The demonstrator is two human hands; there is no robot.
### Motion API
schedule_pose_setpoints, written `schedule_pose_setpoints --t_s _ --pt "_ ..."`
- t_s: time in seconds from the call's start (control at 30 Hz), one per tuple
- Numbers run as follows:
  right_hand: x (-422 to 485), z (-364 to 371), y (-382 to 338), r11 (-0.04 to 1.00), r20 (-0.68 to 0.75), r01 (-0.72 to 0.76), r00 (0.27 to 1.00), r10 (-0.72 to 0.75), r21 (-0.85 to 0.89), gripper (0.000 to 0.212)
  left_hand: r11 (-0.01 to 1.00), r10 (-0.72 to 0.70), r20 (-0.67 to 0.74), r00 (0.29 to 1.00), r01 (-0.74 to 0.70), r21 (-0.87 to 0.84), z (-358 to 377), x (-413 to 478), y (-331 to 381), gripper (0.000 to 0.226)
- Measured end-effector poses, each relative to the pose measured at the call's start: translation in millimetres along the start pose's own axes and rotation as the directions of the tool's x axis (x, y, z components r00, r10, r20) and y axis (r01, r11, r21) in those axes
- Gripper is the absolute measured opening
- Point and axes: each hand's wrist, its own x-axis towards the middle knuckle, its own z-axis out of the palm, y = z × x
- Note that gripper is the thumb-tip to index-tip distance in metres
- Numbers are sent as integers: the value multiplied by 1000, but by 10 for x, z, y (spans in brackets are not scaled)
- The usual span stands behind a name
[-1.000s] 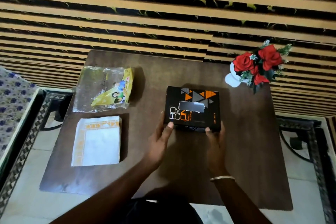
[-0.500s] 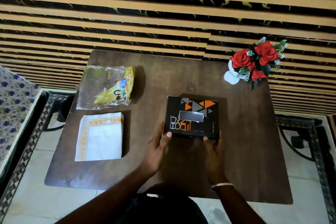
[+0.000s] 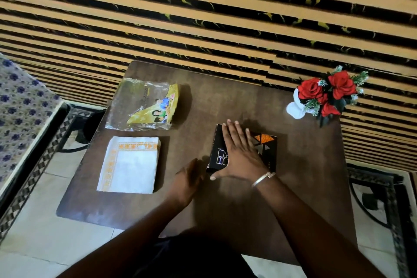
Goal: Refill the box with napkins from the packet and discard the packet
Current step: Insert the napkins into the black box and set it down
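A black napkin box [image 3: 267, 151] with orange triangles lies flat in the middle of the brown table [image 3: 225, 101]. My right hand [image 3: 240, 152] rests flat on its lid, fingers spread, thumb at the box's near left corner, covering the slot. My left hand [image 3: 188, 178] hovers just left of the box, fingers together and holding nothing. A stack of white napkins [image 3: 130, 165] with orange borders lies at the near left. Behind it lies the empty clear and yellow packet [image 3: 144, 105].
A white vase of red roses [image 3: 325, 95] stands at the table's far right corner. A striped wall runs behind the table. A patterned seat [image 3: 18, 106] is at the left, and metal frames sit on the tiled floor either side.
My right hand has moved from the box's near edge up onto its lid. My left hand has come off the box's left corner and drawn back a little.
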Motion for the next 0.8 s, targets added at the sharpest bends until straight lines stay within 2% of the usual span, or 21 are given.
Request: schedule_pose_setpoints --t_s 0.1,0.4,0.6,0.7,0.8 --pt "95 35 19 997 42 32 999 -29 -68 160 999 39 14 999 -39 23 3 123 13 59" --pt "111 38 -15 998 5 28 1000 -28 -57 149 977 169 70 983 -177 118 -47 287 -50 48" --pt "102 47 -14 999 -20 22 1000 -23 -44 148 948 294 64 954 -299 112 70 299 -77 50" --pt "104 55 -6 999 -24 31 999 -32 -43 147 978 208 10 978 -208 2 143 249 -70 43" --pt "88 54 0 999 -33 37 999 -38 -35 147 994 33 -94 995 -43 -102 200 223 -51 30"
